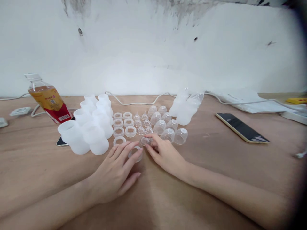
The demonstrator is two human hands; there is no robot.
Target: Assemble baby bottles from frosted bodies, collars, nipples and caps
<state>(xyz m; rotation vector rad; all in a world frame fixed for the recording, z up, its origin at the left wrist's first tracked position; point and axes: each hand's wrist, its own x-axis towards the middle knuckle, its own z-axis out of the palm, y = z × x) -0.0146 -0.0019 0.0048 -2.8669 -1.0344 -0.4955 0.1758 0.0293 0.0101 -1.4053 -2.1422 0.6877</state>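
Note:
My left hand (pixel 120 171) lies low over the table with its fingers spread and thumb apart. Its fingertips rest at a translucent screw ring (pixel 136 154), the nearest of two columns of such rings (pixel 130 131). My right hand (pixel 163 150) pinches a clear bottle nipple (pixel 144 140) between thumb and index finger at the near end of the nipple rows. Several more nipples (pixel 140 130) stand behind it. Clear domed caps (pixel 168 135) are lined up to the right. On the left, frosted white baby bottles (pixel 93 134) without tops stand in two rows.
Assembled bottles (pixel 184 110) with clear caps stand at the back right. A phone (pixel 242 127) lies to the right, a drink bottle (pixel 51 102) stands at left. A white cable (pixel 139 103) runs along the wall, and a white plastic bag (pixel 249 100) lies at back right.

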